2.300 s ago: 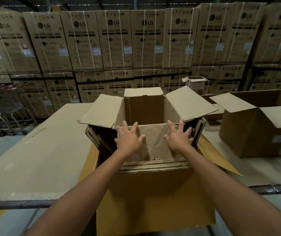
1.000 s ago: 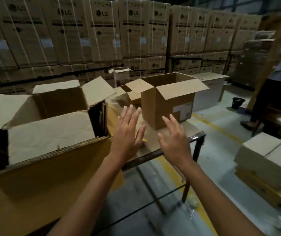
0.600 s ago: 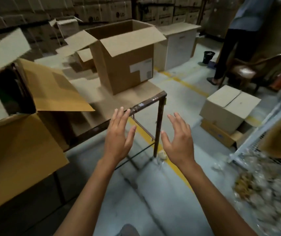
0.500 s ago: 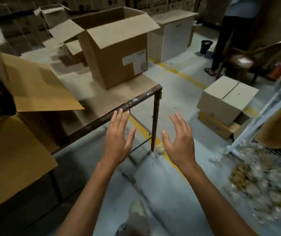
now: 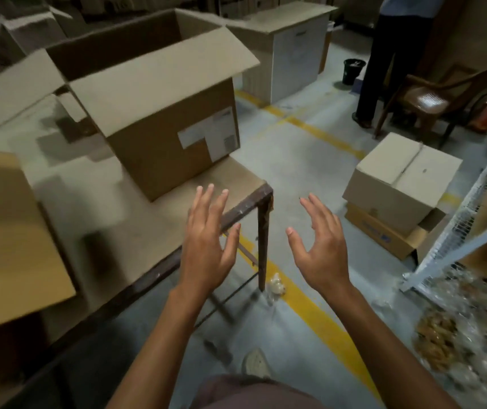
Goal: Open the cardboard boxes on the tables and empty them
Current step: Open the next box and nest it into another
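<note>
An open brown cardboard box [image 5: 174, 143] with a white label stands near the corner of the table [image 5: 153, 225], its flaps spread. Part of a second, larger box [image 5: 9, 240] shows at the left edge. My left hand [image 5: 209, 246] hovers over the table's corner rail, fingers straight and spread, holding nothing. My right hand [image 5: 322, 249] floats beside it over the floor, fingers loosely bent, empty. Both hands are short of the labelled box and touch nothing.
A taped box [image 5: 401, 184] sits on a flatter box on the floor to the right. A white wire cage [image 5: 472, 225] and plastic-wrapped items [image 5: 466, 335] lie at the right. A person [image 5: 390, 54], a wooden chair [image 5: 431, 98] and a white cabinet [image 5: 289, 51] stand behind.
My hands left the flap of the big box and hang empty in the air. The view has swung right and down, bringing the labelled box closer.
</note>
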`<state>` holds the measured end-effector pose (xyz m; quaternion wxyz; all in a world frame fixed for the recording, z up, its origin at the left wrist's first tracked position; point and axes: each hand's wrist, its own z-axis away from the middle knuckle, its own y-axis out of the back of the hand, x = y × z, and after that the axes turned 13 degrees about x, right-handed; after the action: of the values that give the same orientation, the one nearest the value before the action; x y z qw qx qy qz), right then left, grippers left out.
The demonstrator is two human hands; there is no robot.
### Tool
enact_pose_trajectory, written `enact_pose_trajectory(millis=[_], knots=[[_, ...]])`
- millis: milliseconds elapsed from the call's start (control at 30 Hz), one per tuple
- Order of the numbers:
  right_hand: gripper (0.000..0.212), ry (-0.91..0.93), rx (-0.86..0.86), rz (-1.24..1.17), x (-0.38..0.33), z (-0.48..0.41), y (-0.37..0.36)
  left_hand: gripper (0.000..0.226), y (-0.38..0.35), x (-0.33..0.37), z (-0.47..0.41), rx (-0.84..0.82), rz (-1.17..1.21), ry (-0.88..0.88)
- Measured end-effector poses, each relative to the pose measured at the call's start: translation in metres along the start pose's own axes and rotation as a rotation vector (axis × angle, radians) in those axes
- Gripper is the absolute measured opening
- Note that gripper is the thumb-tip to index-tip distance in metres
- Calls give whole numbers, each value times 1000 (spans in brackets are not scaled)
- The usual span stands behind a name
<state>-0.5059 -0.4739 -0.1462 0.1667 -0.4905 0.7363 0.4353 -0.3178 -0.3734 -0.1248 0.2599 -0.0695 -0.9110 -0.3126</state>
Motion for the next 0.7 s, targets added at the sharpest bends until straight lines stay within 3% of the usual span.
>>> enact_pose_trajectory(millis=[433,700], knots=[[58,160,52,-210,-15,-248,-116,40,-37,-25,-230,303,-142,-229],[38,269,99,-340,-28,-404,-175,56,-73,-31,-362,274,-411,49]])
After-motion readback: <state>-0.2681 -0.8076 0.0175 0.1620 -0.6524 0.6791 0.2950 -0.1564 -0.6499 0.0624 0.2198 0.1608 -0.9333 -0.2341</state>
